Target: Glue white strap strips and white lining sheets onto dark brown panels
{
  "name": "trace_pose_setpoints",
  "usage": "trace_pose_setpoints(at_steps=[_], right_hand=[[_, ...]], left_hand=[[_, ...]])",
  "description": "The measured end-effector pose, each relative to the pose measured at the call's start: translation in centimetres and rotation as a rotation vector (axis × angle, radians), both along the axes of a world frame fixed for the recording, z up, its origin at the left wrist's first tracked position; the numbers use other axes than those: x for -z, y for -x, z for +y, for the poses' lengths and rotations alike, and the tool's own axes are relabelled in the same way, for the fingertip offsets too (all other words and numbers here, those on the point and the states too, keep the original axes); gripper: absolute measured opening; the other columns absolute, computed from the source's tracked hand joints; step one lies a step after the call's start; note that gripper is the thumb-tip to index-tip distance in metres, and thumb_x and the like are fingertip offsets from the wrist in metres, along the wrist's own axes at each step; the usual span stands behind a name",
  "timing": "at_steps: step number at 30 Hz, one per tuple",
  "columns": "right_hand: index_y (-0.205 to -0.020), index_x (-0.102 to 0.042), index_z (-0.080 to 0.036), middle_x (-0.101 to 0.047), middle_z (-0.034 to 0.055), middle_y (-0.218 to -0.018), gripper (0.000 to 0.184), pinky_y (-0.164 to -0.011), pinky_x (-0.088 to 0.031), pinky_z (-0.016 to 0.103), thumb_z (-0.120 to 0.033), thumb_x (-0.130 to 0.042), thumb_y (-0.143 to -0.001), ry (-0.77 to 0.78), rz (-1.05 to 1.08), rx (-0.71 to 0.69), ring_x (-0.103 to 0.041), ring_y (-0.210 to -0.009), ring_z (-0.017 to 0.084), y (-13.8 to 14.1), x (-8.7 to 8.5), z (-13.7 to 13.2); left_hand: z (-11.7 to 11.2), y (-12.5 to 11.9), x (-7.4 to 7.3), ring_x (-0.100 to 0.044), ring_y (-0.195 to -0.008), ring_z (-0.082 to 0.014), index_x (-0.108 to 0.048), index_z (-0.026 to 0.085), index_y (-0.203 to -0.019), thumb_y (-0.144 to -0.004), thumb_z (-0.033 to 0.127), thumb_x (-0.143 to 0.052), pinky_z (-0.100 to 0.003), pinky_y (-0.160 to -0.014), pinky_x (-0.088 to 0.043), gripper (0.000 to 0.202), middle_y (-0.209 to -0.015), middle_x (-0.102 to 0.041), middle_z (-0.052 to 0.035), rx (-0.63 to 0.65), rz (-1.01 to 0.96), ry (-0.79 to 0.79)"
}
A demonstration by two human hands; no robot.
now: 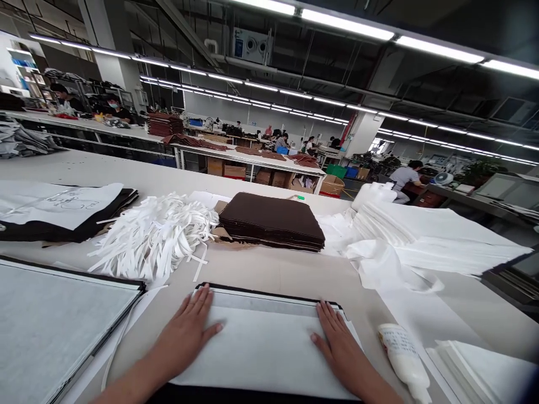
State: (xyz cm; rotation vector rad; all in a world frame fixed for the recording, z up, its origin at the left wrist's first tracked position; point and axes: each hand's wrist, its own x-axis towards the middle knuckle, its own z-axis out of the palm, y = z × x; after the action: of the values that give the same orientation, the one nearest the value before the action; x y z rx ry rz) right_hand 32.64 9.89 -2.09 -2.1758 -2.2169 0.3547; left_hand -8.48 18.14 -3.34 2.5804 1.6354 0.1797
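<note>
My left hand and my right hand lie flat, fingers spread, on a white sheet near its far corners. The sheet covers a black-edged panel, whose grey top strip shows beyond my fingertips. Neither hand grips anything. A white squeeze bottle lies on its side just right of my right hand. Beyond the sheet sit a stack of dark brown material pieces and a heap of white strips.
A grey black-edged panel lies at left on the pale worktable. Stacked white sheets and a white bottle stand at right. Long workbenches, boxes and several co-workers fill the hall beyond the table's far edge.
</note>
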Motion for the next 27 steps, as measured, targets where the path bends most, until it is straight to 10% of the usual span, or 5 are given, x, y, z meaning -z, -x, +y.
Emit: trace_pose_setpoints(at_steps=[5,12,20,27], right_hand=[[-0.161,-0.015,-0.007,-0.008,0.011,-0.168,0.087,-0.128,-0.013,0.048,-0.068,-0.024,-0.1,-0.051,-0.008,0.087,-0.009,-0.156,0.027,-3.6,1.4,-0.7],[-0.161,-0.021,-0.007,-0.016,0.0121,-0.167,0.087,-0.128,-0.019,0.05,-0.067,-0.03,-0.099,-0.111,0.064,0.09,-0.015,-0.155,0.029,-4.8,2.5,-1.3],[-0.151,-0.045,-0.016,-0.054,0.0116,-0.15,0.057,-0.118,-0.041,0.049,-0.043,-0.04,-0.101,-0.302,0.222,0.196,-0.051,-0.139,0.029,-5.5,-0.1,-2.2],[-0.144,-0.051,-0.018,-0.069,0.01,-0.127,0.053,-0.104,-0.05,0.041,-0.017,-0.049,-0.091,-0.3,0.271,0.248,-0.063,-0.12,0.025,-4.3,-2.3,-2.0]], left_hand=[[0.7,3.8,1.0,-0.03,-0.149,-0.036,-0.033,0.004,-0.153,-0.097,0.069,-0.037,-0.057,-0.12,-0.036,0.086,-0.161,-0.023,-0.0193,-0.032,0.016,-0.125],[-0.7,2.0,-1.4,-0.029,-0.151,-0.0302,-0.032,0.008,-0.155,-0.102,0.061,-0.033,-0.053,-0.125,-0.03,0.074,-0.162,-0.024,-0.0158,-0.01,0.106,-0.035],[0.2,0.7,-4.6,-0.062,-0.124,-0.0267,-0.069,0.025,-0.122,-0.097,0.035,-0.045,-0.045,-0.11,-0.048,0.036,-0.137,-0.063,-0.008,0.085,-0.085,0.077],[4.1,0.3,-3.9,-0.064,-0.101,-0.0273,-0.067,0.025,-0.102,-0.083,0.037,-0.056,-0.034,-0.084,-0.048,0.024,-0.102,-0.069,-0.0035,0.1,-0.148,0.274]])
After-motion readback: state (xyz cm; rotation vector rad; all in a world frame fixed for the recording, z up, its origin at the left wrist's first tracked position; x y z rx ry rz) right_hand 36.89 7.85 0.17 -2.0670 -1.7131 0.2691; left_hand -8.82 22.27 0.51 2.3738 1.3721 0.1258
